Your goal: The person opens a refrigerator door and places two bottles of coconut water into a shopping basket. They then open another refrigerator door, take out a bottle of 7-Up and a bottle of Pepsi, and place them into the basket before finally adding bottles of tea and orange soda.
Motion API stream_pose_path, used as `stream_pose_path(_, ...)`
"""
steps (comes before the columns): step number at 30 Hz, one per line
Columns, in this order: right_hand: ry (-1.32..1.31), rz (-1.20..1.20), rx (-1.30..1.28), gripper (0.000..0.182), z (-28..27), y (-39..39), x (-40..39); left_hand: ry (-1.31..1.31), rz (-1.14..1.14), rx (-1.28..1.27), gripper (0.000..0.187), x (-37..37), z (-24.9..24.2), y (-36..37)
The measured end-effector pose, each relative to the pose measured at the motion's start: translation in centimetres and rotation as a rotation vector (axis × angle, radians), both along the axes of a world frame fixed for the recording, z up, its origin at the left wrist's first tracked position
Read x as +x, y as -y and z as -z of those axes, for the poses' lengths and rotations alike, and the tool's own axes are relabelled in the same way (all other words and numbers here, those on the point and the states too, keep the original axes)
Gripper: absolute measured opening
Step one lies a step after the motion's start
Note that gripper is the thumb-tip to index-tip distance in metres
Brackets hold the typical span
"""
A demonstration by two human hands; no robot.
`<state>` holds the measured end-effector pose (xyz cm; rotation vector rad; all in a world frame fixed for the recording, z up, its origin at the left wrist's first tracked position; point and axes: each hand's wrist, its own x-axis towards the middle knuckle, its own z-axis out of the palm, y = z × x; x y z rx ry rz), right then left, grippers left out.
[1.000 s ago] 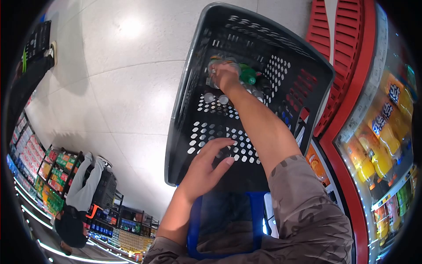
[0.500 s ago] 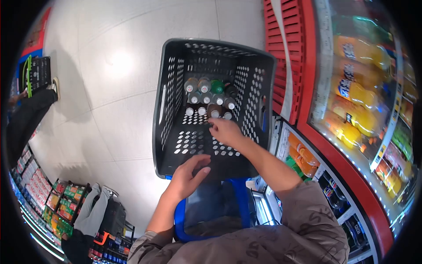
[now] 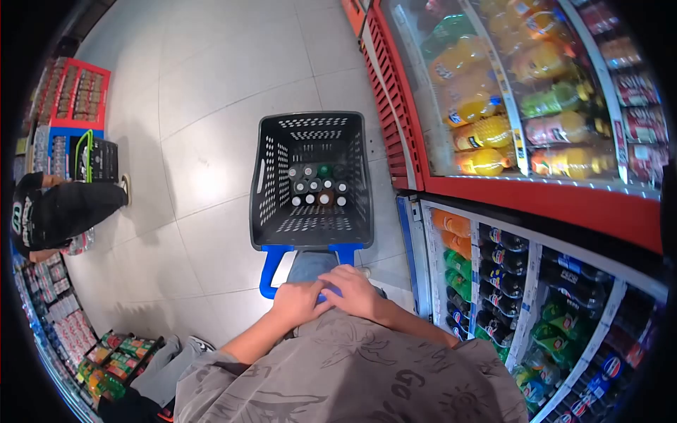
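Observation:
Both hands are close together at the blue handle [image 3: 269, 273] of a dark grey basket cart [image 3: 262, 211]. My left hand [image 3: 296, 302] is closed over the handle's near bar. Beside it, touching it, my right hand [image 3: 350, 290] is wrapped on the same bar, with a bit of blue showing between them. Several bottles stand upright in rows inside the basket, their caps up; one is green [image 3: 324, 170] and one is brown [image 3: 325, 198].
Drink coolers with a red frame [image 3: 493, 189] line the right side. At the left, a person in black [image 3: 70, 211] is beside a black crate [image 3: 106, 161]. Another person's grey-clad leg [image 3: 159, 374] and shelves [image 3: 67, 324] show at the lower left.
My hands have come back out of the basket and onto the handle, side by side. The basket now looks farther off and smaller, and more of the coolers shows.

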<state>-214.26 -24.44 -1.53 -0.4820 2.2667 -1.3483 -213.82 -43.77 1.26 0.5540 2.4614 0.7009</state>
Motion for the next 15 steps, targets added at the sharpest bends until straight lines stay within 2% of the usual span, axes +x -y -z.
stream_pose_path(3, -0.115, 0.132, 0.045, 0.034, 0.5, 0.3, 2.7, -0.108, 0.029, -0.070, 0.035, 0.7, 1.2, -0.5)
stream_pose_path(8, -0.300, 0.276, 0.077, 0.039, 0.2, -0.4, 4.5, -0.262, 0.077, -0.205, 0.051, 0.5, 2.2, -0.4)
stream_pose_path(11, -0.281, 0.325, 0.021, 0.040, -0.9, -2.7, 4.7, -0.308, 0.025, -0.261, 0.052, -0.5, 0.8, -1.5)
stream_pose_path(15, -0.299, 0.429, 0.089, 0.039, -1.9, -7.4, 5.5, -0.396, -0.001, -0.314, 0.057, -2.4, 1.9, -2.4)
